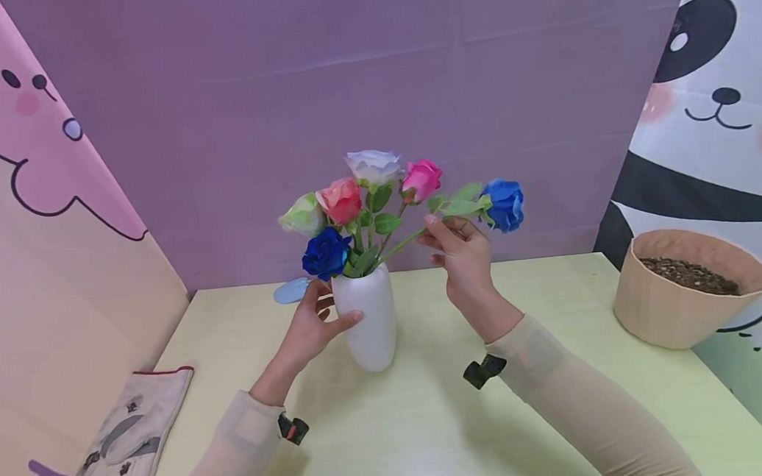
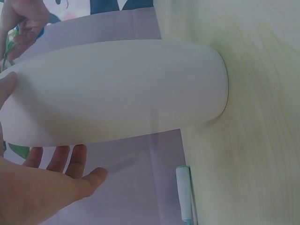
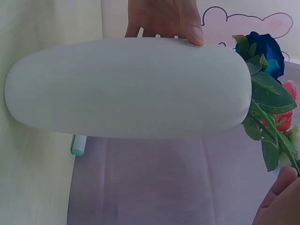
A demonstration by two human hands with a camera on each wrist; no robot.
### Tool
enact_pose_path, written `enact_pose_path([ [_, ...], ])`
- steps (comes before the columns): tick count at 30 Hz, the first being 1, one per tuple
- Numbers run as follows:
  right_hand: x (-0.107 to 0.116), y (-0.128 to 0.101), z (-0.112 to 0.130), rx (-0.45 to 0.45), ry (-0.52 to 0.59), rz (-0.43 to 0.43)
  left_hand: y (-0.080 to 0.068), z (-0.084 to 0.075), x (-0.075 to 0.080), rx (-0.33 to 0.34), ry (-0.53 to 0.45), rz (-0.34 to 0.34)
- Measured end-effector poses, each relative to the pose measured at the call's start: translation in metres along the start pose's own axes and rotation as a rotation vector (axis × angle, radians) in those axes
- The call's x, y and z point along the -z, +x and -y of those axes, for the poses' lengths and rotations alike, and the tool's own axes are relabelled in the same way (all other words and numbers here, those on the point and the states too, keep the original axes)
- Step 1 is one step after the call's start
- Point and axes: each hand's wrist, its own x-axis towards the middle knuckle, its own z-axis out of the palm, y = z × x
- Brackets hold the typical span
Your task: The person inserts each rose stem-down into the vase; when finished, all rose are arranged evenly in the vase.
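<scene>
Pale green desk (image 1: 565, 402), with a white vase (image 1: 368, 320) upright near its middle. Left hand (image 1: 310, 324) braced on the vase's side, thumb across the front, fingers loosely wrapped. Right hand (image 1: 461, 251) pinching a light blue rose's stem (image 1: 408, 242), grip clamped. Stem slanted, lower end at the vase mouth, bloom (image 1: 505, 203) up and right of the grip.

A white vase (image 1: 368, 316) is showing off dark blue, red, pink, pale green and light purple roses (image 1: 341, 201), while another blue rose (image 1: 505, 203) is glowing beside a purple wall (image 1: 343, 78) over a yellow-green table (image 1: 401, 428).
</scene>
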Motion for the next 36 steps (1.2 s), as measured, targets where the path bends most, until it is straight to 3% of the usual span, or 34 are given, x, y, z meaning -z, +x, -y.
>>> enact_pose_path([
  [11,0.001,-0.0007,-0.0008,-0.009,-0.031,-0.041,-0.0042,0.0015,0.0046,-0.024,-0.063,0.008],
  [19,-0.001,-0.0008,-0.0012,0.007,0.057,-0.019,-0.0044,0.0013,0.0046,-0.031,-0.06,0.0],
  [36,-0.0015,-0.004,-0.0056,0.015,0.01,0.039,-0.0028,0.0037,0.0062,-0.048,-0.067,0.007],
])
